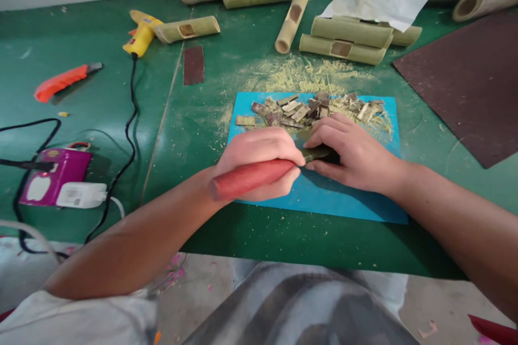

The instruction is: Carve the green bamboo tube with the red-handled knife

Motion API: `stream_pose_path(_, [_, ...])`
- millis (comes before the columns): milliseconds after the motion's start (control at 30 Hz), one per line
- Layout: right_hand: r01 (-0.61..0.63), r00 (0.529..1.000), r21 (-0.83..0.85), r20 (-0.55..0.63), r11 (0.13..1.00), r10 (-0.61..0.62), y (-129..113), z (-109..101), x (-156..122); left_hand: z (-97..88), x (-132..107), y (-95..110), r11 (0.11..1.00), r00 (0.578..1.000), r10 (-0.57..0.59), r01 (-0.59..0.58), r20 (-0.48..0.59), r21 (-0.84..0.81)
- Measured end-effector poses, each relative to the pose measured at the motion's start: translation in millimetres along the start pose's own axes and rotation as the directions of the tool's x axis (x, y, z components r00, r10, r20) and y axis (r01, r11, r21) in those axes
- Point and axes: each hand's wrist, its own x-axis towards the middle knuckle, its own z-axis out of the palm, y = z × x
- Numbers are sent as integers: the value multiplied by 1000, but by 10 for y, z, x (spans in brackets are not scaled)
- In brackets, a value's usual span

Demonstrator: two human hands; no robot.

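Left hand [259,159] clenched round red-handled tool [246,179], tip at dark bamboo piece [320,154] on blue mat [324,202]. Right hand [354,157] grips piece, pinning it down. Judged: carving cut in hand. Next stroke needs firm hold, fingers clear.

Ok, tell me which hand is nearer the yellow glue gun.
Left. The left hand, gripping a red handle, is below and right of the glue gun; the right hand lies farther right, over the blue mat.

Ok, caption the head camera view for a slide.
Left hand grips a red-handled tool beside a dark green piece held under the right hand on a blue mat.
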Motion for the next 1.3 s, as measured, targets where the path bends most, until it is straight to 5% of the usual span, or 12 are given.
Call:
stream_pose_path(300, [-36, 999, 17, -16, 999, 37, 2, 19, 4, -43, -67, -70, 998, 995, -26, 19, -99, -65])
stream_pose_path(633, [-27, 1000, 24, 10, 999, 27, 3, 1, 21, -58, -20, -112, 996, 998, -43, 47, 48, -79])
stream_pose_path(1300, [-41, 999, 35, 6, 999, 41, 4, -1, 30, -88, 9, -138, 993, 996, 34, -24, 88, -111])
